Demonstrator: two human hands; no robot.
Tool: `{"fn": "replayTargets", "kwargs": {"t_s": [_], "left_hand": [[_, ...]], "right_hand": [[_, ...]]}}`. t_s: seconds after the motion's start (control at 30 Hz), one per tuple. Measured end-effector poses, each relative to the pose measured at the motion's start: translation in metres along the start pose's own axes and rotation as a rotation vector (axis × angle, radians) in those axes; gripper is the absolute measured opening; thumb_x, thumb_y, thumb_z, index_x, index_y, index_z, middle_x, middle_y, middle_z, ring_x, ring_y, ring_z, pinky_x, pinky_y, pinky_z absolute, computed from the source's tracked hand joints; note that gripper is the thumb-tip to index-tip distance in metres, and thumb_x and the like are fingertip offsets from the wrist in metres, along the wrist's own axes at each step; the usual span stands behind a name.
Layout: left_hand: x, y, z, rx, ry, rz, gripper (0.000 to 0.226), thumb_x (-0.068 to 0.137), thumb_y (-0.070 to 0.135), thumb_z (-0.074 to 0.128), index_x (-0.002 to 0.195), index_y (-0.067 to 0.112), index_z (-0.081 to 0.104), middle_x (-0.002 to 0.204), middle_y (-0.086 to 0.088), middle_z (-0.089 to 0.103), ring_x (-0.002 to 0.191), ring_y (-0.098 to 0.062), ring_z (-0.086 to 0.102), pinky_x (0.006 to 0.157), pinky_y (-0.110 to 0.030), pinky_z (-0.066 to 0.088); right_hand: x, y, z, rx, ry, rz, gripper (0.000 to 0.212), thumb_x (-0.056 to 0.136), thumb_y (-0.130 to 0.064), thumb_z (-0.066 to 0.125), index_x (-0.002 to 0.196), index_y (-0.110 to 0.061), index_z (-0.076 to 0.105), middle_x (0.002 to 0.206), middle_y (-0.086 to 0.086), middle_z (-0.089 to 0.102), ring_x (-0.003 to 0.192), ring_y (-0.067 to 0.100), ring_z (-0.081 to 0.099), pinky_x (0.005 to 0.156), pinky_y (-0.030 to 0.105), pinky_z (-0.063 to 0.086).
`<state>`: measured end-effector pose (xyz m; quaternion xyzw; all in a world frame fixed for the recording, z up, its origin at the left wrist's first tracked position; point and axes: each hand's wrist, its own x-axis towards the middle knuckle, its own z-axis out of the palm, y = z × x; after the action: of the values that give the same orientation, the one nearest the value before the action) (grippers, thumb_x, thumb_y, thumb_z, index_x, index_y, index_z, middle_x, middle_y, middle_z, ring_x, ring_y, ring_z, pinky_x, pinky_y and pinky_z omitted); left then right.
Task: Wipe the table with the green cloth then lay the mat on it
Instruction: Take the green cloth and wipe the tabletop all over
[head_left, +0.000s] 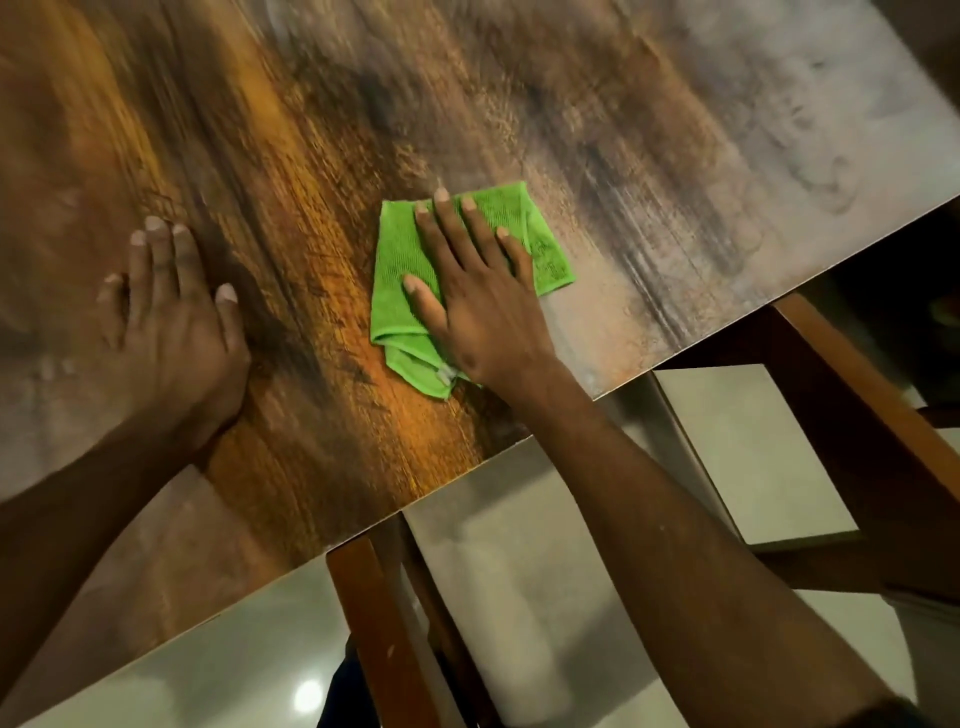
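Seen from above: a broad wooden table with streaked brown-and-orange grain and a greyish sheen (649, 130), filling the far and left parts of the view, its near edge running diagonally from lower left to upper right. Below that edge, pale glossy floor tiles (519, 571) and reddish-brown wooden table legs and rails (374, 613). At centre, pressed flat on the tabletop near the near edge, a folded bright green microfibre cloth (400, 270), a small pale tag showing at its near corner. On top of the cloth, the right hand (478, 306), fingers straight and spread, palm down, pressing rather than clutching, thumb lying on the cloth's left half. To the left, well apart from the cloth, the left hand (171, 322), likewise released and flat on bare wood, fingers extended toward the far side, holding nothing. Much of the tabletop blurred.
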<state>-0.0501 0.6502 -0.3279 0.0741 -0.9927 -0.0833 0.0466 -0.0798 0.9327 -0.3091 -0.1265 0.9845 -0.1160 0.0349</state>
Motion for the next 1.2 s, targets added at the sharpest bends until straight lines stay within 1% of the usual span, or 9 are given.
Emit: {"fn": "replayTargets", "kwargs": {"t_s": [0.07, 0.17, 0.27, 0.53, 0.6, 0.8, 0.9, 1.0, 1.2], "left_hand": [[-0.010, 0.028, -0.012, 0.027, 0.016, 0.049, 0.066, 0.114, 0.039, 0.017, 0.170, 0.005, 0.010, 0.179, -0.017, 0.013, 0.167, -0.032, 0.010, 0.133, -0.060, 0.012], [-0.029, 0.097, -0.009, -0.043, 0.028, 0.125, 0.063, 0.114, 0.033, 0.021, 0.171, 0.006, 0.014, 0.179, -0.015, 0.015, 0.168, -0.028, 0.012, 0.134, -0.052, 0.013], [-0.041, 0.140, 0.008, -0.114, -0.026, 0.067, 0.063, 0.115, 0.031, 0.024, 0.172, 0.007, 0.013, 0.180, -0.012, 0.011, 0.168, -0.024, 0.008, 0.136, -0.048, 0.013], [-0.041, 0.143, 0.021, -0.075, -0.031, 0.041, 0.068, 0.112, 0.036, 0.021, 0.172, 0.007, 0.009, 0.181, -0.011, 0.005, 0.169, -0.023, 0.003, 0.136, -0.047, 0.012], [-0.041, 0.143, 0.019, -0.056, -0.051, 0.037, 0.068, 0.112, 0.035, 0.022, 0.172, 0.007, 0.007, 0.181, -0.010, 0.004, 0.169, -0.022, 0.002, 0.136, -0.047, 0.011], [-0.040, 0.146, 0.016, -0.030, -0.084, 0.020, 0.068, 0.113, 0.036, 0.021, 0.172, 0.009, 0.002, 0.181, -0.009, -0.001, 0.169, -0.021, -0.003, 0.137, -0.045, 0.007], [-0.040, 0.146, 0.017, -0.029, -0.082, 0.019, 0.069, 0.112, 0.036, 0.020, 0.172, 0.009, 0.001, 0.181, -0.009, -0.001, 0.169, -0.022, -0.002, 0.136, -0.046, 0.008], [-0.040, 0.147, 0.018, -0.023, -0.080, 0.021, 0.069, 0.112, 0.035, 0.021, 0.172, 0.008, 0.001, 0.181, -0.010, -0.001, 0.169, -0.023, -0.002, 0.136, -0.047, 0.009], [-0.040, 0.147, 0.017, 0.007, -0.087, 0.014, 0.068, 0.113, 0.036, 0.018, 0.172, 0.009, 0.000, 0.181, -0.010, -0.001, 0.169, -0.022, -0.003, 0.136, -0.048, 0.010]], "right_hand": [[-0.038, 0.008, 0.002, -0.010, 0.015, 0.008, 0.068, 0.114, -0.059, 0.023, 0.173, -0.027, 0.012, 0.182, -0.004, 0.002, 0.169, 0.018, 0.000, 0.134, 0.047, 0.010], [-0.083, 0.022, 0.003, -0.033, 0.011, 0.027, 0.069, 0.113, -0.063, 0.019, 0.173, -0.031, 0.008, 0.182, -0.009, -0.001, 0.168, 0.013, -0.005, 0.135, 0.045, 0.009], [-0.079, 0.026, 0.001, -0.066, 0.011, 0.037, 0.068, 0.112, -0.062, 0.019, 0.173, -0.032, 0.009, 0.181, -0.010, 0.001, 0.168, 0.011, -0.004, 0.134, 0.042, 0.010], [0.055, 0.023, -0.014, -0.067, 0.005, 0.028, 0.067, 0.114, -0.056, 0.025, 0.173, -0.026, 0.017, 0.182, -0.003, 0.006, 0.168, 0.018, 0.005, 0.133, 0.045, 0.013], [0.054, 0.025, -0.016, -0.061, 0.005, 0.026, 0.067, 0.114, -0.056, 0.025, 0.173, -0.026, 0.016, 0.182, -0.003, 0.005, 0.168, 0.018, 0.005, 0.134, 0.045, 0.013], [-0.049, 0.053, -0.010, -0.082, 0.005, 0.043, 0.068, 0.115, -0.058, 0.024, 0.174, -0.029, 0.008, 0.182, -0.007, -0.001, 0.168, 0.014, -0.004, 0.135, 0.046, 0.014], [-0.065, 0.058, -0.010, -0.078, -0.015, 0.048, 0.068, 0.114, -0.058, 0.024, 0.174, -0.030, 0.007, 0.182, -0.008, -0.002, 0.168, 0.015, -0.003, 0.134, 0.047, 0.015], [-0.041, 0.054, -0.011, -0.082, -0.008, 0.039, 0.068, 0.114, -0.057, 0.024, 0.174, -0.029, 0.009, 0.182, -0.007, 0.001, 0.168, 0.015, -0.003, 0.134, 0.047, 0.013], [0.072, 0.040, -0.017, -0.085, 0.011, 0.012, 0.068, 0.113, -0.057, 0.026, 0.173, -0.026, 0.018, 0.182, -0.002, 0.009, 0.168, 0.019, 0.006, 0.133, 0.046, 0.015]]}}
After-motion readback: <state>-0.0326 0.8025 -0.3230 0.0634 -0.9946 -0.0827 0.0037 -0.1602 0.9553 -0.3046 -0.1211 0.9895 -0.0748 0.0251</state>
